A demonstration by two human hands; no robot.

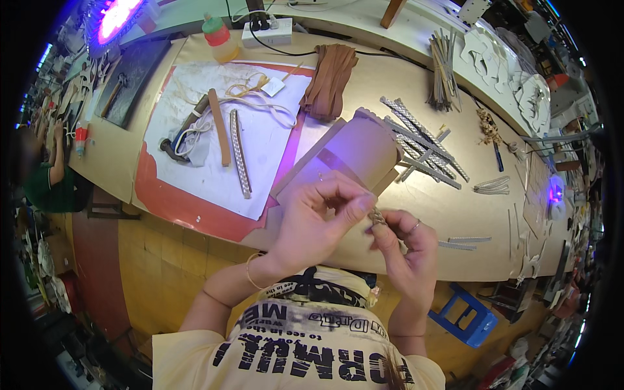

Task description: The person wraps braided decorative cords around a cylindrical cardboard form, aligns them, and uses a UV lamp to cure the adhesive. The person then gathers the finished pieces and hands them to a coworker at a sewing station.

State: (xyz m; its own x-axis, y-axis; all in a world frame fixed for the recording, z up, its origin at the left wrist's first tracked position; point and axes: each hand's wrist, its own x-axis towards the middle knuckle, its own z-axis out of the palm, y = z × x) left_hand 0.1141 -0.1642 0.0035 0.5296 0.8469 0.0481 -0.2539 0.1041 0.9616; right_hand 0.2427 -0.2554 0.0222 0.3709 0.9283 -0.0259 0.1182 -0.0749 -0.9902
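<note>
Close in front of my chest, both hands meet around a small braided tan piece [376,217]. My left hand [318,218] pinches its upper end between thumb and fingers. My right hand [406,250], with a ring on one finger, grips the lower end. The fingers cover much of the piece, so its full shape is hidden. Just beyond my hands lies a brown sheet stack [357,153] with a curved top. To its right is a loose pile of woven grey-and-white strips [426,143]. A bundle of flat brown strips [330,81] sits behind it.
On white paper [195,188] at left lie a hammer [174,151], a brown strip [220,130] and a braided strip [240,156]. A bottle [220,40] and a power strip [268,32] stand behind. Right are thin grey strips [443,78]; below, a blue stool [465,315]. A person [55,179] sits far left.
</note>
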